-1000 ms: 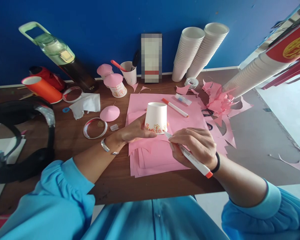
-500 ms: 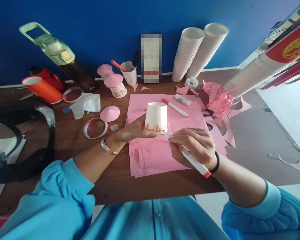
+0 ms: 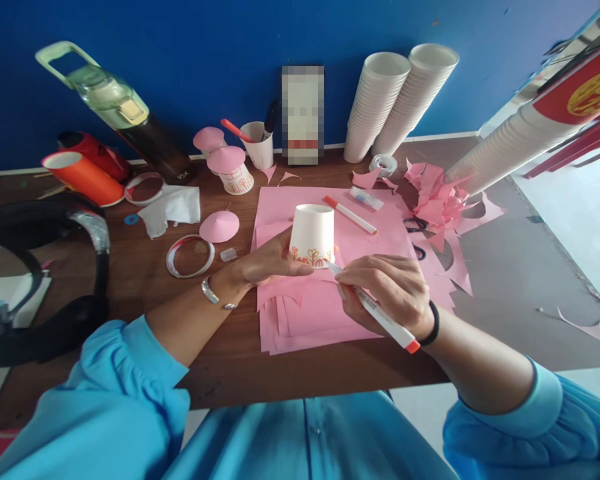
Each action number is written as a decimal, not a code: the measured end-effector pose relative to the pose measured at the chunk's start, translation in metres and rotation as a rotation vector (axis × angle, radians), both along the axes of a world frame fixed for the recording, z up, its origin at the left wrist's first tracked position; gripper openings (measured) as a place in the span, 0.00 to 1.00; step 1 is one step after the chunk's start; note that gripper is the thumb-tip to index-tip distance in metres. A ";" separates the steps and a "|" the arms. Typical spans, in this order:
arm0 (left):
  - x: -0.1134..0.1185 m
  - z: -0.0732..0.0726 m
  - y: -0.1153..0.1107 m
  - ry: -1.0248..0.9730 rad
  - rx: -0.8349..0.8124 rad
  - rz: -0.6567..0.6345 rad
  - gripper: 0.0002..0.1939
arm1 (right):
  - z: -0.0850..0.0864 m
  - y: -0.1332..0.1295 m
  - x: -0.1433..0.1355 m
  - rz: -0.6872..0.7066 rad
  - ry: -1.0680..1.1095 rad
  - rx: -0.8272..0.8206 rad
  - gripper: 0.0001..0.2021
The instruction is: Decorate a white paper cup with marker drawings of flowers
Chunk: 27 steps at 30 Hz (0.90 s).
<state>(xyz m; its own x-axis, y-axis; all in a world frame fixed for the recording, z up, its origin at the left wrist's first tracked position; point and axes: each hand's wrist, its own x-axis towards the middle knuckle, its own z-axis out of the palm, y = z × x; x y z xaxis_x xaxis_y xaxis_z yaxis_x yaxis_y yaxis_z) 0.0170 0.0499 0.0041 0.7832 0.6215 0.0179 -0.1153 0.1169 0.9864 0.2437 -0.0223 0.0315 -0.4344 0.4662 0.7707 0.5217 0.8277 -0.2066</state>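
Observation:
My left hand [image 3: 273,260] holds a white paper cup [image 3: 312,230], turned upside down, with orange and green plant drawings around its lower part. In my right hand [image 3: 387,293] is a white marker [image 3: 390,325] with an orange end; its tip is at the cup's lower right edge. Under both hands lie pink paper sheets [image 3: 310,320]. A second marker [image 3: 350,215] and a glue stick [image 3: 367,199] rest on the sheets behind the cup.
Behind stand decorated cups with pink cones [image 3: 227,160], a cup of pens [image 3: 260,155], a phone [image 3: 303,120] and cup stacks [image 3: 377,100]. Scissors [image 3: 419,252] and paper scraps [image 3: 437,200] lie right; tape rolls [image 3: 169,257], a bottle [image 3: 155,147] and headphones [image 3: 103,267] are left.

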 end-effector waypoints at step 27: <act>-0.002 -0.002 0.003 0.007 0.056 -0.019 0.28 | 0.001 0.000 0.000 -0.007 -0.003 -0.009 0.11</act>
<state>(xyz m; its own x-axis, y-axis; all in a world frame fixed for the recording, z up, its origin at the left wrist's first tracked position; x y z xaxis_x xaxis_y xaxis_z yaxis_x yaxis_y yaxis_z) 0.0146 0.0529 0.0020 0.7953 0.6044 0.0465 -0.1063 0.0634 0.9923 0.2435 -0.0225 0.0324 -0.4335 0.4756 0.7654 0.5279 0.8224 -0.2121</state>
